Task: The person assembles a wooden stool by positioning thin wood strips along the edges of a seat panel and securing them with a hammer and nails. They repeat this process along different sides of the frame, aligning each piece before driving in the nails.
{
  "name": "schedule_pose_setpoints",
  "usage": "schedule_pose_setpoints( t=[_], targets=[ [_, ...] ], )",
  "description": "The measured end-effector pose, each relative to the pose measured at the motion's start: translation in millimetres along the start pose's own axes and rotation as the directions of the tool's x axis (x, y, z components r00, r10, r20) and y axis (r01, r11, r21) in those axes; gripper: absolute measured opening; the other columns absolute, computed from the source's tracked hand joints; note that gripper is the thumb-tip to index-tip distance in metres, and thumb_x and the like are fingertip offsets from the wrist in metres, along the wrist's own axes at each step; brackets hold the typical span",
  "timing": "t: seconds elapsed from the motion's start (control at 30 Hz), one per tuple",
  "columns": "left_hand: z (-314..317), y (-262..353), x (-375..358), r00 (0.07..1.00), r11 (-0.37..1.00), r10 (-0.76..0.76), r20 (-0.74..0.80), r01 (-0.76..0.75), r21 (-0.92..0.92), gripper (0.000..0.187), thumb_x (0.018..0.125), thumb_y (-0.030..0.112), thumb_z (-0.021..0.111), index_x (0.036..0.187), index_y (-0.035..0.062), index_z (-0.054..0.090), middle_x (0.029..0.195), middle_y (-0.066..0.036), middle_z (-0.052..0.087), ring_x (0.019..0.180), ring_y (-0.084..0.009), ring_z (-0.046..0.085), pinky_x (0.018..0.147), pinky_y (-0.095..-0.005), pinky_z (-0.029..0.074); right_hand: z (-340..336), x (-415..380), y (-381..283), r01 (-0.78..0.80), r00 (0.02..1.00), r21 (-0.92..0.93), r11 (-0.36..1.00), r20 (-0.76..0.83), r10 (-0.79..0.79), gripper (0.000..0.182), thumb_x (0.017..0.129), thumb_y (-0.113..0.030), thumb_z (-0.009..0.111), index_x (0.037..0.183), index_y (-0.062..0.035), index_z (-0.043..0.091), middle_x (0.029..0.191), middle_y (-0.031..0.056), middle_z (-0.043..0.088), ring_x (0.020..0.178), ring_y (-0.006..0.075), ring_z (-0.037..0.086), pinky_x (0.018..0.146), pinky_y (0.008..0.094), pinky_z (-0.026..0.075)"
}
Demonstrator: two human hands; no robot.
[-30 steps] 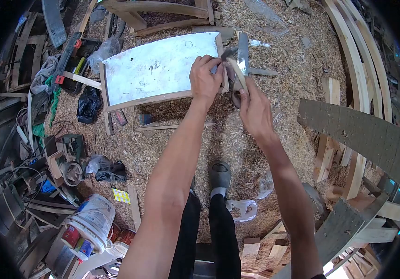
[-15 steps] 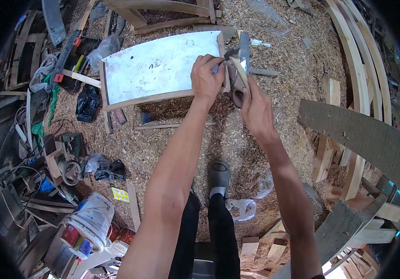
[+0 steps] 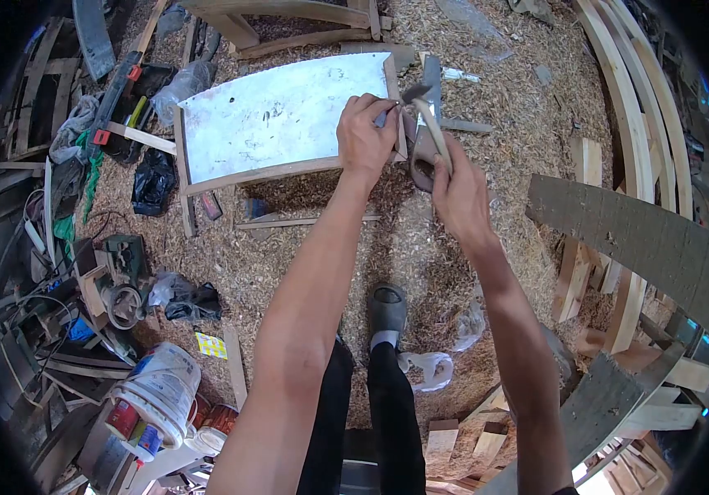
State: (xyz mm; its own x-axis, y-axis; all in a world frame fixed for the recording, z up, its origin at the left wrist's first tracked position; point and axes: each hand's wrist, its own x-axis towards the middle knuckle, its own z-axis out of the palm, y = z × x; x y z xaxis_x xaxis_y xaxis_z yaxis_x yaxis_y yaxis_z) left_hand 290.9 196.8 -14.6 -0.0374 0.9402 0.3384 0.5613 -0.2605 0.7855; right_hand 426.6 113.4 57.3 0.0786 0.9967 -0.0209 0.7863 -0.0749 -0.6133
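My left hand (image 3: 365, 140) is at the right end of a wooden-framed panel (image 3: 268, 124) with a white, stained face. Its thumb and fingers are pinched together over the frame's end piece, and what they hold is too small to make out. In my right hand (image 3: 461, 194) is a hammer (image 3: 431, 124), gripped by its pale wooden handle. The dark hammer head is just right of my left fingertips, apart from the frame. Beneath the hammer lies a handsaw (image 3: 432, 78), its blade pointing away from me and its handle close to my right hand.
Wood shavings (image 3: 313, 264) cover the ground. Another wooden frame (image 3: 288, 12) stands beyond the panel. Long curved boards (image 3: 631, 99) and a wide grey plank (image 3: 626, 227) are on the right. At lower left stands a white bucket (image 3: 160, 384), with a clamp (image 3: 115, 107) farther up.
The hammer head has moved slightly up and right, away from the frame, and the handle has tilted. My right hand has shifted a little; my left hand stays at the frame's end.
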Motion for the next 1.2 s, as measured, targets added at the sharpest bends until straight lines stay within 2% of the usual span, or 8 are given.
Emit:
schedule_pose_setpoints(
  t=[0.1, 0.17, 0.3, 0.33, 0.4, 0.93, 1.13, 1.2],
  targets=[
    [-1.7, -0.3, 1.1, 0.999, 1.0, -0.029, 0.023, 0.029, -0.003, 0.011, 0.077, 0.01, 0.07, 0.085, 0.0031, 0.073, 0.082, -0.01, 0.066, 0.078, -0.0276, 0.06, 0.071, -0.0352, 0.048, 1.5, 0.2, -6.7, -0.183, 0.981, 0.203, 0.962, -0.021, 0.191, 0.029, 0.088, -0.009, 0.055, 0.116, 0.0012, 0.057, 0.085, 0.0252, 0.064, 0.08, 0.0422, 0.063, 0.067, 0.0463, 0.048],
    [-3.1, -2.0, 4.5, 0.998, 0.999, -0.034, 0.05, 0.036, -0.027, 0.011, 0.078, 0.009, 0.07, 0.086, 0.0027, 0.073, 0.083, -0.01, 0.066, 0.078, -0.0277, 0.062, 0.071, -0.0346, 0.049, 8.0, 1.9, -3.4, -0.282, 0.958, 0.279, 0.918, 0.035, 0.284, 0.03, 0.084, -0.015, 0.065, 0.11, -0.0015, 0.063, 0.089, 0.0175, 0.068, 0.079, 0.0312, 0.066, 0.072, 0.038, 0.049],
    [-13.2, -5.7, 8.0, 0.982, 0.993, -0.046, 0.181, 0.064, -0.096, 0.016, 0.076, 0.011, 0.07, 0.088, 0.0013, 0.072, 0.093, -0.011, 0.066, 0.087, -0.0296, 0.062, 0.076, -0.0371, 0.05, 44.6, 3.3, 12.2, -0.097, 0.984, 0.253, 0.962, -0.122, 0.131, 0.033, 0.075, -0.008, 0.07, 0.106, -0.0005, 0.064, 0.087, 0.0124, 0.068, 0.078, 0.0232, 0.065, 0.074, 0.035, 0.049],
    [-14.2, -6.1, 8.1, 0.981, 0.994, -0.044, 0.187, 0.063, -0.094, 0.016, 0.076, 0.011, 0.07, 0.088, 0.0013, 0.072, 0.093, -0.011, 0.066, 0.087, -0.0296, 0.062, 0.076, -0.0371, 0.05, 48.4, 1.5, 12.9, -0.101, 0.983, 0.257, 0.961, -0.123, 0.137, 0.033, 0.075, -0.008, 0.07, 0.106, -0.0005, 0.064, 0.087, 0.0124, 0.068, 0.078, 0.0232, 0.065, 0.074, 0.035, 0.049],
    [-17.7, -9.0, 8.4, 0.98, 0.996, 0.023, 0.196, -0.007, -0.084, 0.018, 0.077, 0.012, 0.072, 0.093, 0.0029, 0.073, 0.095, -0.012, 0.068, 0.083, -0.0277, 0.066, 0.072, -0.0342, 0.051, 54.0, -0.6, 10.0, -0.215, 0.966, 0.316, 0.924, -0.073, 0.25, 0.037, 0.072, -0.003, 0.07, 0.108, 0.0002, 0.061, 0.097, 0.0225, 0.063, 0.093, 0.04, 0.06, 0.082, 0.0424, 0.047],
    [-16.7, -11.9, 4.8, 0.986, 0.996, 0.041, 0.161, -0.027, -0.087, 0.018, 0.075, 0.011, 0.074, 0.091, 0.0022, 0.073, 0.092, -0.013, 0.068, 0.083, -0.027, 0.065, 0.072, -0.0345, 0.051, 67.6, -5.4, 12.2, -0.191, 0.959, 0.435, 0.88, -0.109, 0.262, 0.025, 0.077, -0.002, 0.067, 0.101, 0.0008, 0.063, 0.088, 0.0208, 0.064, 0.084, 0.0377, 0.061, 0.077, 0.0421, 0.047],
    [-16.2, -1.0, 4.7, 0.965, 0.982, -0.127, 0.229, 0.155, -0.11, 0.017, 0.075, 0.008, 0.073, 0.09, -0.0005, 0.072, 0.084, -0.016, 0.069, 0.072, -0.0288, 0.066, 0.068, -0.0349, 0.052, 67.2, -4.3, 19.2, -0.269, 0.941, 0.477, 0.837, -0.055, 0.334, 0.023, 0.078, -0.011, 0.069, 0.098, -0.0012, 0.067, 0.085, 0.0196, 0.064, 0.083, 0.0343, 0.062, 0.078, 0.0396, 0.047],
    [-14.1, 1.4, 6.2, 0.955, 0.971, -0.16, 0.249, 0.198, -0.132, 0.019, 0.08, 0.005, 0.071, 0.097, -0.0028, 0.071, 0.08, -0.014, 0.071, 0.066, -0.0155, 0.067, 0.059, -0.0276, 0.051, 66.3, -1.7, 22.6, -0.268, 0.942, 0.464, 0.844, -0.059, 0.331, 0.023, 0.077, -0.016, 0.071, 0.097, -0.0029, 0.069, 0.084, 0.0186, 0.065, 0.082, 0.0323, 0.062, 0.078, 0.0387, 0.047]
  ],
)
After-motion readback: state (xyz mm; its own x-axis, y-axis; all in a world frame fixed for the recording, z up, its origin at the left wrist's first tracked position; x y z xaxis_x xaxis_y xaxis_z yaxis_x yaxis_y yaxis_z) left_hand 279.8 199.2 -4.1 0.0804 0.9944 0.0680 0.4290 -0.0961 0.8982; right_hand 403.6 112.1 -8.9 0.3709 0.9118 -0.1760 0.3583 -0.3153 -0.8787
